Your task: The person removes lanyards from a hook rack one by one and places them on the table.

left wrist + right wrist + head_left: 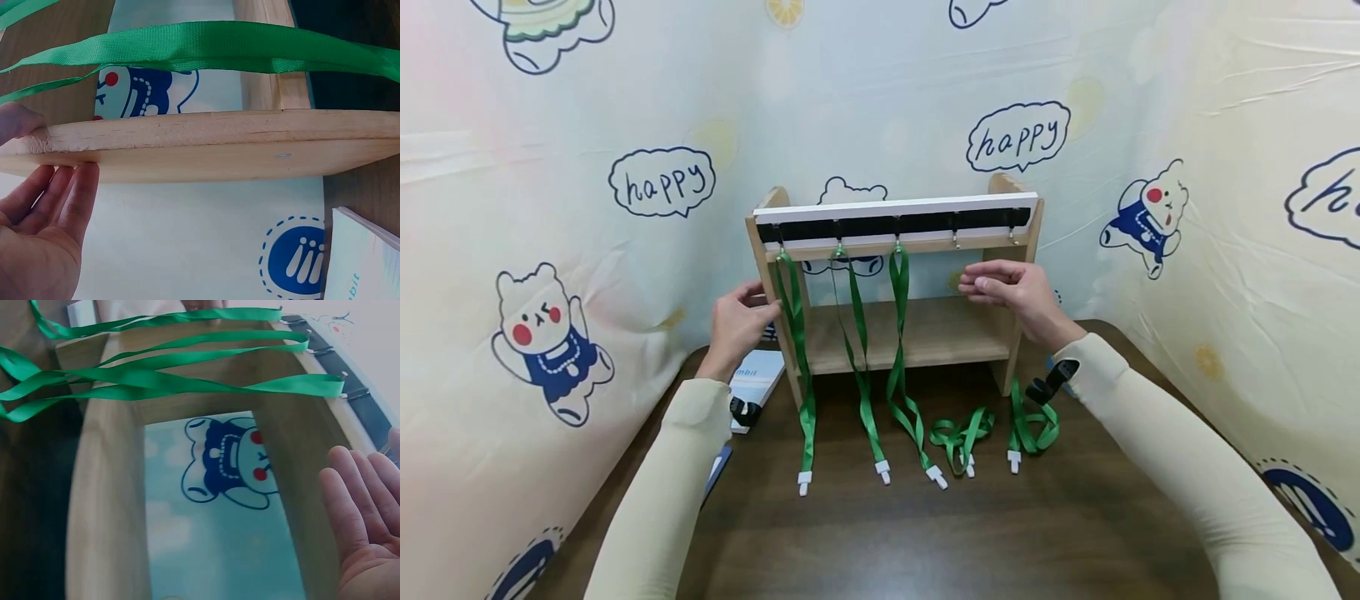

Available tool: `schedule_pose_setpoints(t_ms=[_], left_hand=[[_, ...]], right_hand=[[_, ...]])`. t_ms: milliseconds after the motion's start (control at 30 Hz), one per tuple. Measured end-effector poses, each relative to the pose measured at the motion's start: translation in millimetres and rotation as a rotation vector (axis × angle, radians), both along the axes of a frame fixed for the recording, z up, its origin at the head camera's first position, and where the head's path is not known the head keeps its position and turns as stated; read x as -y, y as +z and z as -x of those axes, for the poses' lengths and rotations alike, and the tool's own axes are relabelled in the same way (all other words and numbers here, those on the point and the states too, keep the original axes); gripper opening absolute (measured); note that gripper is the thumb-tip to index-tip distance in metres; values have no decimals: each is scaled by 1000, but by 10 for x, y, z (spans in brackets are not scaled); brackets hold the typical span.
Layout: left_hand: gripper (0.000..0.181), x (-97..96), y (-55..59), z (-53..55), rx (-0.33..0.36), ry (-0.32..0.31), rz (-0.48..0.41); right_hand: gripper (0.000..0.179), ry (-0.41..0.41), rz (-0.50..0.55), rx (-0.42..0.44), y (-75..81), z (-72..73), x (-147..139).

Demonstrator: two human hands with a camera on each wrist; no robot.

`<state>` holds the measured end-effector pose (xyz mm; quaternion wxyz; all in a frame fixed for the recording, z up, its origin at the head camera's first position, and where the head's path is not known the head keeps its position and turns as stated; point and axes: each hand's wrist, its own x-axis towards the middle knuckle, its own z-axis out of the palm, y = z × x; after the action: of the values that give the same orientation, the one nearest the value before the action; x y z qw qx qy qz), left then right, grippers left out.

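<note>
A wooden rack [910, 329] stands on the table, with a black hook strip [925, 223] along its top front. Three green lanyards hang from its hooks: a left one [799, 350], a middle one [863, 392] and a right one [898, 292]. Two more green lanyards lie on the table, one looped [951, 433] and one farther right [1041, 427]. My left hand [737, 325] holds the edge of the rack's left side panel [206, 137] between thumb and fingers. Below the right-hand hooks, my right hand [1015, 292] holds nothing, its fingers [350, 506] fairly straight.
Left of the rack lies a white booklet or box [758, 375], with a blue-edged item [717, 468] in front of it, partly behind the left sleeve. Printed cloth [865, 100] surrounds the brown table [887, 533].
</note>
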<state>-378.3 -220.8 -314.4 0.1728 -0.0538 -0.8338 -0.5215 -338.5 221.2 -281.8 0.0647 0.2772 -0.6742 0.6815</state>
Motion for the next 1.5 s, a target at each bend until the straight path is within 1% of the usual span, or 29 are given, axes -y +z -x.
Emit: schedule_pose_setpoints(t_ms=[100, 233, 433, 667, 967, 1133, 1333, 1500], left_hand=[[55, -2, 1, -3, 3, -1, 4], [56, 3, -3, -3, 15, 0, 4], [56, 10, 9, 1, 13, -1, 0], [56, 8, 14, 2, 14, -2, -1], [55, 6, -11, 21, -16, 10, 20], [55, 9, -25, 13, -16, 11, 23], [55, 4, -25, 23, -22, 12, 26], [55, 4, -8, 28, -13, 10, 16]], right_hand=[[36, -2, -1, -5, 76, 26, 36], [37, -17, -19, -12, 135, 51, 74], [37, -47, -52, -20, 177, 98, 131], [38, -33, -69, -20, 209, 144, 230], [37, -15, -87, -15, 190, 182, 358], [37, -35, -105, -21, 164, 196, 443], [36, -60, -88, -43, 141, 217, 563], [37, -103, -101, -53, 130, 227, 679]])
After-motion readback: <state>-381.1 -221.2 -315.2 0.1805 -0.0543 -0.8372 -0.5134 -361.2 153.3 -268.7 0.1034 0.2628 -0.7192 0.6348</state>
